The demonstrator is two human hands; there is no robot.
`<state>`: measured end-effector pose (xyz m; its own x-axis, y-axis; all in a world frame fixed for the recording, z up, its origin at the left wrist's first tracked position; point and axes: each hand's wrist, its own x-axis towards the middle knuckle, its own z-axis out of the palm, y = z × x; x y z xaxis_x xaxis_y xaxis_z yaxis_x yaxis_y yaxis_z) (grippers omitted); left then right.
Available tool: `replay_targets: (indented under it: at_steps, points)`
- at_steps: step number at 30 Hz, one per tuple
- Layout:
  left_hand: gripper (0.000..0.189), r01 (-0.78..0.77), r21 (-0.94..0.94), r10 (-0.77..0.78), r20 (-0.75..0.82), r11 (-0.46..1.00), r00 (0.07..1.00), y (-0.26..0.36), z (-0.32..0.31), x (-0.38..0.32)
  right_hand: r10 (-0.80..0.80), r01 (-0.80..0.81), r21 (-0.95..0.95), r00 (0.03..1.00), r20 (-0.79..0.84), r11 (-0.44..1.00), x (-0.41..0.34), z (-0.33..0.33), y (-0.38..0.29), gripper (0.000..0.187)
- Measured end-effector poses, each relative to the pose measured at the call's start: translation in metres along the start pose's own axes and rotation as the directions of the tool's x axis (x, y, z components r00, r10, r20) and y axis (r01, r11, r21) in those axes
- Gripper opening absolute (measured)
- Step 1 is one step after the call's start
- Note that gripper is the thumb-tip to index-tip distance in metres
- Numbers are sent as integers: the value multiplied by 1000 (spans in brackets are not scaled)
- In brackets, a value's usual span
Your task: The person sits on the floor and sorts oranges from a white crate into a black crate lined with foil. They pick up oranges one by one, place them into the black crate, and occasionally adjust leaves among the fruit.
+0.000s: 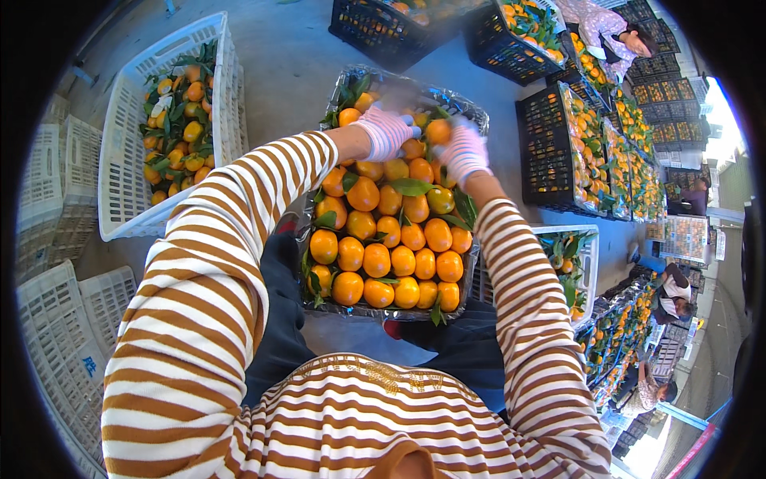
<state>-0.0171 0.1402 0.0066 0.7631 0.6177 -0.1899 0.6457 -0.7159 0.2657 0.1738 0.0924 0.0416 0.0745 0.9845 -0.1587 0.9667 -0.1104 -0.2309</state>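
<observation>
A crate point(476, 269) lined with clear plastic film stands before me, between my legs. Mandarin oranges point(403, 261) fill it, in neat rows at the near side, with some green leaves point(412, 187) among them. My left hand point(386, 133), in a pink-and-blue striped knit glove, is over the fruit at the far side; blur hides whether its fingers hold any. Gloved the same way, my right hand point(465, 149) has its fingers against a raised mandarin orange point(438, 132) and appears to grip it.
To the left, a white plastic crate point(128, 149) holds leafy mandarins, with more white crates point(60, 323) nearer me. Black crates of fruit point(541, 149) line the right side. A smaller white-rimmed crate point(589, 269) sits by my right arm. Several people, one at upper right point(604, 36), are farther off.
</observation>
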Motion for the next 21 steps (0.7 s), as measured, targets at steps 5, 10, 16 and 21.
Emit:
replay_targets:
  at_steps: [5,10,16,21]
  points:
    - [50,18,-26,-17,29,1000,999,3,-5,-3,74,-89,120,989,124,989,1,13,7,60]
    - [52,52,-19,-49,102,998,994,6,-18,-2,2,6,-100,997,79,995,2,23,12,49]
    - [61,-4,-145,-5,-66,989,998,14,-23,29,5,-8,56,999,45,998,-17,26,2,29]
    - [58,32,-106,-31,9,994,999,31,-6,34,-138,123,215,989,57,969,-22,-7,49,31]
